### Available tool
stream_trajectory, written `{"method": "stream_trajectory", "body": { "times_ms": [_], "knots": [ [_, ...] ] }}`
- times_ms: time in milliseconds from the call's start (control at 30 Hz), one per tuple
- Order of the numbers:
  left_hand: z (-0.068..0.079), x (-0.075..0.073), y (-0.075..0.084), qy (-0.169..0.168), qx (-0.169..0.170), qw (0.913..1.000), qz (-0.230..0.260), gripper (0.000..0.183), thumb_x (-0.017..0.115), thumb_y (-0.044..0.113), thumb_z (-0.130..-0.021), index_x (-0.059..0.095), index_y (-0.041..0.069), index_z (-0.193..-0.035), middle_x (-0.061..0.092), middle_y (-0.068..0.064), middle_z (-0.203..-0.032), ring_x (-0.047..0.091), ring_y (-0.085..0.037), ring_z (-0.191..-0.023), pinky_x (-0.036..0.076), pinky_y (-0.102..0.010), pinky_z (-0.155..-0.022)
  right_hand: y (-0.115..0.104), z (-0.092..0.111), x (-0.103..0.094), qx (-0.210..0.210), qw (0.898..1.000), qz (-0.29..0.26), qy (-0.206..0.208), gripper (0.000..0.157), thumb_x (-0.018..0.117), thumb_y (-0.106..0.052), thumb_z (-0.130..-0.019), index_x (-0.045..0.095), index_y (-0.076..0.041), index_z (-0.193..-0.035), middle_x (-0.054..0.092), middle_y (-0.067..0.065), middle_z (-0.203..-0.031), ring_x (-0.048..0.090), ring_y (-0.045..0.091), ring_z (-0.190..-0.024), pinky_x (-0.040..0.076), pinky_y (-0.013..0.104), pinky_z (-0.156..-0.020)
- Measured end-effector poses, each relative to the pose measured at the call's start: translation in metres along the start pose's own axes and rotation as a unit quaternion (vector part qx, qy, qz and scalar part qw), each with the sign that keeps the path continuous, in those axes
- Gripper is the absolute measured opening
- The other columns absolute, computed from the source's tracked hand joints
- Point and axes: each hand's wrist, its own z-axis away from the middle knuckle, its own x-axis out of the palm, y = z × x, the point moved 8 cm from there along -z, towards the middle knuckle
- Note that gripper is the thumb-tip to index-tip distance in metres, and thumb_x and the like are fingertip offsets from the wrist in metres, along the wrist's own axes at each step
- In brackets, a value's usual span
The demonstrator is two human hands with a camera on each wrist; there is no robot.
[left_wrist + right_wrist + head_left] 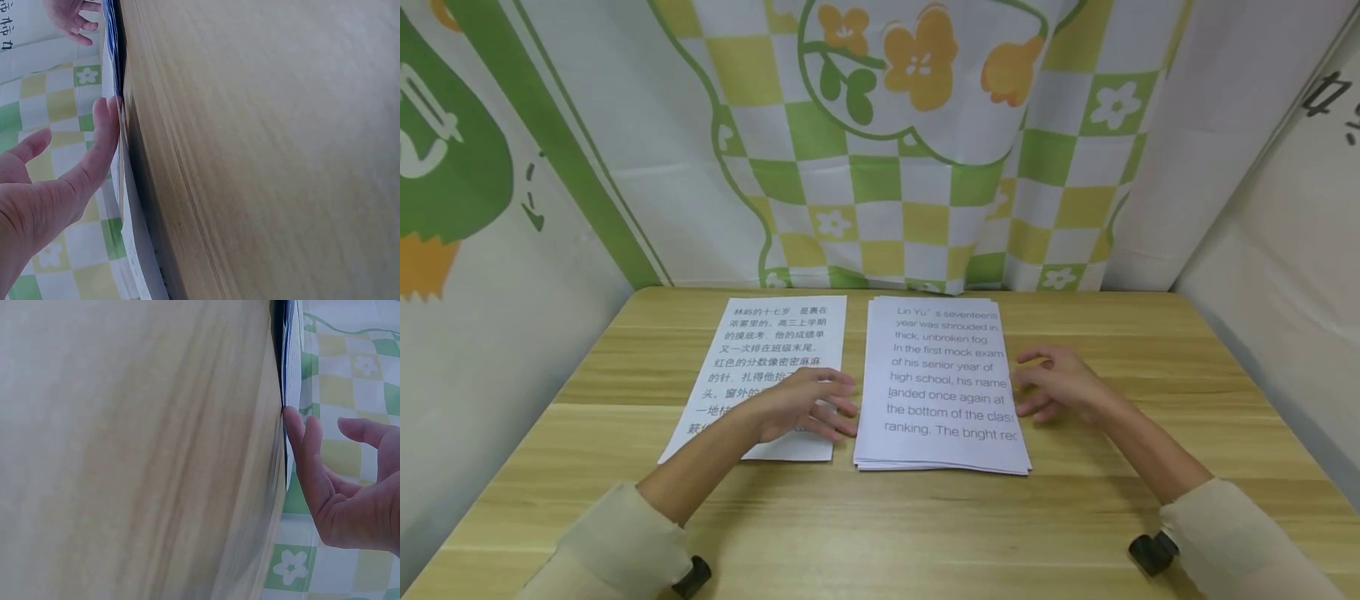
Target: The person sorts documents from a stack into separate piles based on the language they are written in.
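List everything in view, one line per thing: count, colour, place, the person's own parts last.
English-text page stack: one, white, table centre
Chinese-text sheet: one visible, white, left of stack
Wooden table: one, light brown, under both
Checked curtain: one, green-yellow-white, behind table
Side hangings: two, mostly white, either side
Wrist devices: two, black, at cuffs
Sleeves: two, beige, lower corners
Left hand: one, at sheet's right side
Right hand: one, at stack's right edge

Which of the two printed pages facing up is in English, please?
It is the right page, between the left hand and the right hand; the left page, partly hidden by the left hand, shows Chinese characters.
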Motion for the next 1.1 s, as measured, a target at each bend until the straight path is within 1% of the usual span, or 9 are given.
{"method": "stream_trajectory", "body": {
  "times_ms": [100,233,300,433,533,633,733,833,1100],
  "knots": [
    [-0.001,-0.002,0.000,0.010,-0.002,0.9999,0.000,0.049,0.055,0.018,-0.105,0.042,-0.008,-0.145,0.066,-0.028,-0.120,0.076,-0.035,-0.096,0.065,-0.046,-0.084,0.000,-0.003,-0.002,0.000,1.000,0.013,0.009,0.064,0.062,-0.012,-0.101,0.032,0.013,-0.151,0.060,0.029,-0.119,0.076,0.026,-0.079,0.066,0.036,-0.064],
    [-0.004,-0.003,0.004,0.019,0.002,0.9998,-0.002,0.049,0.056,0.018,-0.105,0.043,-0.008,-0.144,0.067,-0.028,-0.122,0.074,-0.033,-0.101,0.065,-0.045,-0.086,-0.001,-0.009,-0.007,0.005,0.999,0.021,0.032,0.062,0.062,-0.013,-0.101,0.034,0.012,-0.150,0.062,0.029,-0.120,0.074,0.024,-0.091,0.066,0.034,-0.072],
    [-0.006,-0.004,0.005,0.020,0.005,0.9998,-0.001,0.049,0.055,0.018,-0.105,0.042,-0.009,-0.145,0.065,-0.029,-0.126,0.072,-0.034,-0.107,0.064,-0.044,-0.089,-0.001,-0.012,-0.008,0.009,0.999,0.015,0.040,0.062,0.063,-0.013,-0.101,0.034,0.012,-0.150,0.062,0.031,-0.124,0.072,0.024,-0.096,0.065,0.033,-0.076],
    [-0.012,-0.006,0.008,0.029,0.018,0.9993,0.016,0.048,0.049,0.014,-0.108,0.039,-0.010,-0.147,0.058,-0.033,-0.136,0.065,-0.038,-0.119,0.060,-0.044,-0.097,-0.002,-0.017,-0.010,0.015,0.999,0.003,0.052,0.062,0.062,-0.012,-0.101,0.034,0.012,-0.151,0.062,0.032,-0.132,0.072,0.023,-0.100,0.065,0.032,-0.080],
    [-0.016,-0.007,0.011,0.036,0.030,0.9987,0.021,0.047,0.044,0.011,-0.108,0.037,-0.010,-0.149,0.053,-0.034,-0.142,0.060,-0.041,-0.127,0.056,-0.046,-0.104,-0.003,-0.019,-0.011,0.019,0.998,-0.002,0.059,0.062,0.063,-0.013,-0.101,0.035,0.012,-0.150,0.063,0.031,-0.132,0.072,0.022,-0.100,0.065,0.032,-0.080],
    [-0.020,-0.005,0.014,0.031,0.039,0.9987,0.013,0.049,0.043,0.013,-0.109,0.034,-0.011,-0.151,0.049,-0.035,-0.146,0.055,-0.043,-0.133,0.053,-0.047,-0.108,-0.005,-0.019,-0.011,0.018,0.998,-0.001,0.056,0.062,0.062,-0.013,-0.102,0.034,0.014,-0.150,0.064,0.031,-0.131,0.072,0.023,-0.101,0.065,0.033,-0.080],
    [-0.024,-0.003,0.015,0.032,0.036,0.9986,0.020,0.050,0.044,0.015,-0.109,0.035,-0.010,-0.151,0.048,-0.035,-0.147,0.053,-0.043,-0.134,0.052,-0.047,-0.110,-0.006,-0.018,-0.011,0.018,0.998,-0.006,0.053,0.063,0.062,-0.011,-0.102,0.033,0.015,-0.151,0.066,0.031,-0.128,0.073,0.024,-0.100,0.065,0.034,-0.081],
    [-0.027,-0.002,0.016,0.036,0.036,0.9984,0.023,0.048,0.043,0.014,-0.109,0.036,-0.010,-0.150,0.049,-0.035,-0.146,0.054,-0.043,-0.132,0.052,-0.047,-0.109,-0.007,-0.019,-0.011,0.019,0.998,-0.012,0.052,0.063,0.063,-0.010,-0.101,0.033,0.015,-0.151,0.068,0.030,-0.125,0.074,0.023,-0.098,0.065,0.034,-0.081],
    [-0.029,-0.002,0.017,0.046,0.032,0.9982,0.022,0.048,0.043,0.015,-0.109,0.038,-0.009,-0.150,0.051,-0.034,-0.144,0.058,-0.040,-0.128,0.053,-0.046,-0.108,-0.004,-0.021,-0.011,0.016,0.998,-0.027,0.050,0.063,0.063,-0.009,-0.101,0.033,0.015,-0.151,0.070,0.028,-0.121,0.074,0.020,-0.093,0.065,0.031,-0.077]
  ]
}}
